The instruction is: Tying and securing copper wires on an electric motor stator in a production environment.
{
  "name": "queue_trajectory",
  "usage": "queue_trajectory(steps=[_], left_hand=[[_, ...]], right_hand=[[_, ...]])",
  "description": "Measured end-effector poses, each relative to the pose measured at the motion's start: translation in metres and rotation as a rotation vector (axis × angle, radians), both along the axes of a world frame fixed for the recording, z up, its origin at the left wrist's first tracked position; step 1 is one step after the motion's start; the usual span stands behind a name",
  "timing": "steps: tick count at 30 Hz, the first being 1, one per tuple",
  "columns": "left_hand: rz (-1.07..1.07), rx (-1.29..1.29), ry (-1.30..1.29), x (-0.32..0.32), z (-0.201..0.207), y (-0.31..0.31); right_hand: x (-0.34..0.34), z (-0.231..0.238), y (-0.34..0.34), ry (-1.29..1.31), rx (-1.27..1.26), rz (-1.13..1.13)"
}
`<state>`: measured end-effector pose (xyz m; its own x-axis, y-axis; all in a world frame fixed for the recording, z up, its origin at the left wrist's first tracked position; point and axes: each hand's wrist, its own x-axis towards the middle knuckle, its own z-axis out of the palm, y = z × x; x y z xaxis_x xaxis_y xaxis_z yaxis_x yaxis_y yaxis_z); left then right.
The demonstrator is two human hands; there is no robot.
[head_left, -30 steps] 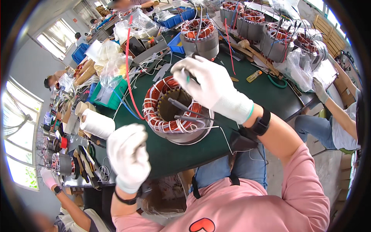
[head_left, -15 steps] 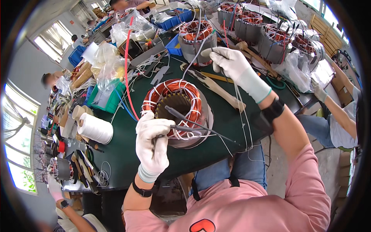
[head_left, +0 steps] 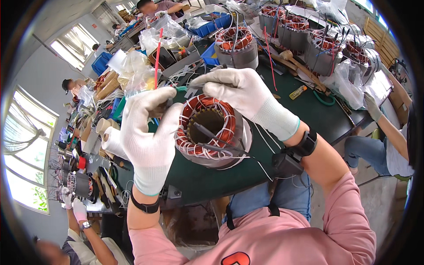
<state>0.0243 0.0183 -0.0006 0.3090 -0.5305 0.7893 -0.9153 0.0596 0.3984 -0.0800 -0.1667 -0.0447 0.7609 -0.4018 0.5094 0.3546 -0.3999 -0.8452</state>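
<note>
A motor stator (head_left: pixel 240 150) with a ring of copper windings (head_left: pixel 227 112), laced with white cord, stands on the dark green table in front of me. My left hand (head_left: pixel 148 137), in a white glove, is at its left side, thumb spread from the curved fingers and no grip visible. My right hand (head_left: pixel 251 97), also gloved, hovers over the stator's far right edge with fingers stretched leftward. Dark sleeved leads (head_left: pixel 216 137) stick out across the stator's opening. A red lead (head_left: pixel 157 57) rises behind my left hand, its lower part hidden.
Several more stators (head_left: pixel 238 51) line the back of the table. Wooden-handled tools (head_left: pixel 304 75) and a green loop (head_left: pixel 324 98) lie at the right. A white thread spool (head_left: pixel 112 143) stands at the left. Co-workers' hands (head_left: pixel 373 108) show at both sides.
My left hand has let go of the dark sleeved lead and opened beside the stator. My right hand has come left and down over the stator, its fingers now stretched out.
</note>
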Motion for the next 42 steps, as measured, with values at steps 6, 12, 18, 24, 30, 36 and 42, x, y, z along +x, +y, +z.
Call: queue_trajectory(steps=[6, 12, 18, 24, 30, 36, 42], left_hand=[[-0.144, -0.192, 0.516, -0.007, -0.003, -0.004], [-0.424, -0.281, 0.731, -0.004, -0.006, -0.008], [-0.399, -0.185, 0.654, 0.002, -0.012, -0.010], [-0.303, -0.063, 0.702, -0.003, -0.016, -0.013], [-0.265, 0.000, 0.751, -0.003, -0.025, -0.022], [-0.259, -0.027, 0.585, -0.009, -0.023, -0.020], [-0.121, 0.057, -0.014, -0.014, -0.044, 0.035]], right_hand=[[-0.010, 0.001, 0.010, 0.037, 0.050, -0.003], [-0.012, -0.002, 0.009, 0.040, 0.115, -0.036], [-0.014, -0.001, 0.013, 0.038, 0.057, -0.040], [-0.016, -0.009, 0.011, 0.006, -0.029, -0.114], [-0.020, -0.010, 0.013, 0.002, -0.287, -0.222], [-0.041, -0.004, 0.008, 0.015, -0.442, -0.431], [-0.097, -0.034, 0.032, 0.053, -0.409, -0.339]])
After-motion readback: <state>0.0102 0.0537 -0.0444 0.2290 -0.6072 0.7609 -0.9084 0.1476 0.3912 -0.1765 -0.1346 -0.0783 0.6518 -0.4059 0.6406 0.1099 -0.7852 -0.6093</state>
